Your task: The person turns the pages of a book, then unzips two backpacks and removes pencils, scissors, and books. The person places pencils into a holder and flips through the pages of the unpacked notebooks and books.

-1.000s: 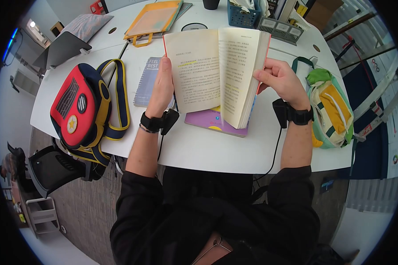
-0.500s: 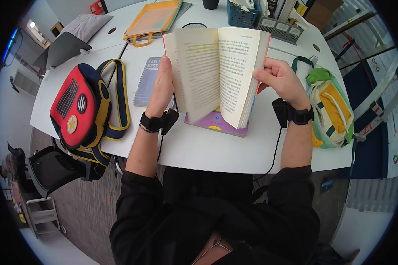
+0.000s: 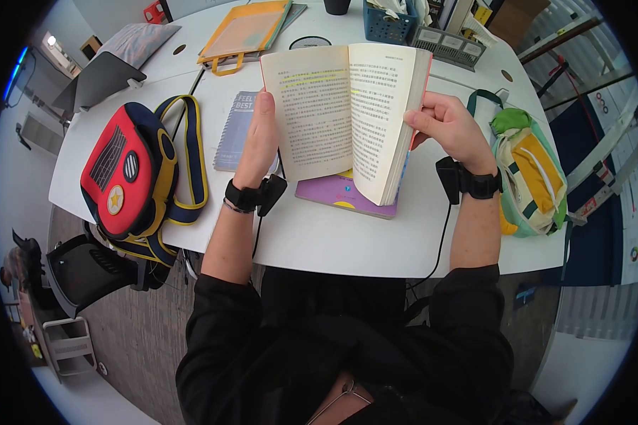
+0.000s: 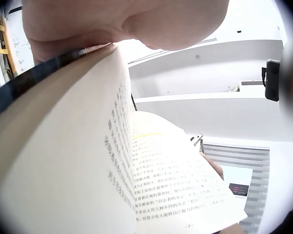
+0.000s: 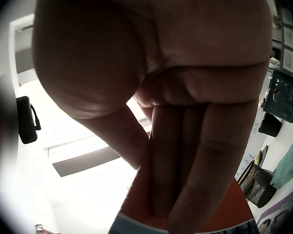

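Observation:
An open book (image 3: 317, 113) with printed pages and yellow highlighting is held up over the table in the head view. At its left edge, my left hand (image 3: 261, 138) holds the cover, thumb upright along the margin and fingers hidden behind. My right hand (image 3: 452, 129) pinches the right-hand block of pages, thumb on the page edges. The right wrist view shows the fingers (image 5: 205, 165) lying against the red back cover (image 5: 229, 209). In the left wrist view the left palm (image 4: 127, 22) is at the book's edge, with the pages (image 4: 176, 180) spread below it.
Under the open book lies a purple book (image 3: 344, 197). A spiral notebook (image 3: 235, 131) is beside the left hand. A red backpack (image 3: 124, 166) stands left, a green and yellow bag (image 3: 535, 177) right. Farther back are an orange folder (image 3: 244, 32) and a blue basket (image 3: 390, 27).
A page has turned over from right to left, blurred midway half a second ago and now flat on the left side. Both hands have stayed in place.

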A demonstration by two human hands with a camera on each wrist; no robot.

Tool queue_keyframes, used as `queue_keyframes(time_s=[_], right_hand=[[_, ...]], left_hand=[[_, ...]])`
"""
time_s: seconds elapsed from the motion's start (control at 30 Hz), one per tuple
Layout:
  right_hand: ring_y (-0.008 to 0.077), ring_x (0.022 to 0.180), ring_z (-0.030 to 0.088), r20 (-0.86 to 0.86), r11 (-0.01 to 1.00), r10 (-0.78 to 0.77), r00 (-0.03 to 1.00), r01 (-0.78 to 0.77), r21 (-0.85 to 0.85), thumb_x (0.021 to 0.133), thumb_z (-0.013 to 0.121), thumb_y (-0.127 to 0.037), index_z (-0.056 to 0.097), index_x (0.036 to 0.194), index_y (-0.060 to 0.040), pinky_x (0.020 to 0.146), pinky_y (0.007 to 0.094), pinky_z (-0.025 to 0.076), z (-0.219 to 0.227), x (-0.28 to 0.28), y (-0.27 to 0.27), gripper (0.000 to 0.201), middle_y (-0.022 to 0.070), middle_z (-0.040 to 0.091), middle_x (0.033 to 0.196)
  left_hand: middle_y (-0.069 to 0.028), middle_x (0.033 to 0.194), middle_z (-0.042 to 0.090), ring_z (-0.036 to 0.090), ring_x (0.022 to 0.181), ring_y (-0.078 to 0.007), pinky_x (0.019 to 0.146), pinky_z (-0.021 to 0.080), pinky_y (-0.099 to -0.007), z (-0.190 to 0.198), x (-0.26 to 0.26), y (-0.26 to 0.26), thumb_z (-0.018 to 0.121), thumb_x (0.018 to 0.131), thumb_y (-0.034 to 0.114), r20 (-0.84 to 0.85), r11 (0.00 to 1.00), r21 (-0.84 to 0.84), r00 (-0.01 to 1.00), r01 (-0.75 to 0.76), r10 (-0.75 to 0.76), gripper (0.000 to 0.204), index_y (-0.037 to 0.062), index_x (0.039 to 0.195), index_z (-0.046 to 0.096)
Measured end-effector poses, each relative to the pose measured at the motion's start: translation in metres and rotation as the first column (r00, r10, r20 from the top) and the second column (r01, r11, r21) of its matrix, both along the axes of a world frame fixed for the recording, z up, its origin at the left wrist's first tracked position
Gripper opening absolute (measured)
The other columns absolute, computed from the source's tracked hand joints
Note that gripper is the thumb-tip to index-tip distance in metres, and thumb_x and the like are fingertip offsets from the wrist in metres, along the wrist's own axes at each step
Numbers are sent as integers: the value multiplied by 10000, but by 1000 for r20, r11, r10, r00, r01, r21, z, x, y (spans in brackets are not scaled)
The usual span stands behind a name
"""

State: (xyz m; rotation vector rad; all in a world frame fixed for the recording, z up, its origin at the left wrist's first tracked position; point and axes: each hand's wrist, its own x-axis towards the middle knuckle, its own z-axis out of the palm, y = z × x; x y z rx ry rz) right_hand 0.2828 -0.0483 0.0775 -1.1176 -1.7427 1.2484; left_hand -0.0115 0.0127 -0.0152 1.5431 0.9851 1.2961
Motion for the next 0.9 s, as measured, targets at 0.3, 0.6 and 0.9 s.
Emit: queue_keyframes(time_s=[0.3, 0.6, 0.9], right_hand=[[131, 797, 667, -16, 1000, -3, 1000, 3, -2, 936, 578, -172, 593, 1124, 46, 665, 276, 561, -1, 1, 0, 289, 87, 688, 949], [150, 833, 676, 10, 1000, 6, 1000, -6, 5, 946, 565, -172, 579, 1159, 61, 675, 285, 572, 0, 0, 0, 317, 108, 690, 980], [154, 828, 678, 0, 1000, 7, 1000, -7, 8, 946, 563, -168, 577, 1155, 63, 674, 287, 574, -2, 1, 1, 312, 110, 690, 973]], left_hand=[[-88, 1245, 566, 551, 1101, -123, 921, 448, -270, 5, 3, -3, 173, 1039, 481, 24, 1000, -1, 1000, 13, -13, 618, 50, 1439, 364], [-103, 1260, 553, 547, 1122, -135, 947, 438, -281, 10, 5, -7, 174, 1037, 486, 38, 999, 15, 999, 35, -35, 623, 38, 1419, 379], [-110, 1268, 546, 542, 1127, -140, 959, 430, -286, 10, 4, -7, 170, 1037, 488, 48, 999, 17, 998, 41, -41, 628, 30, 1407, 391]])
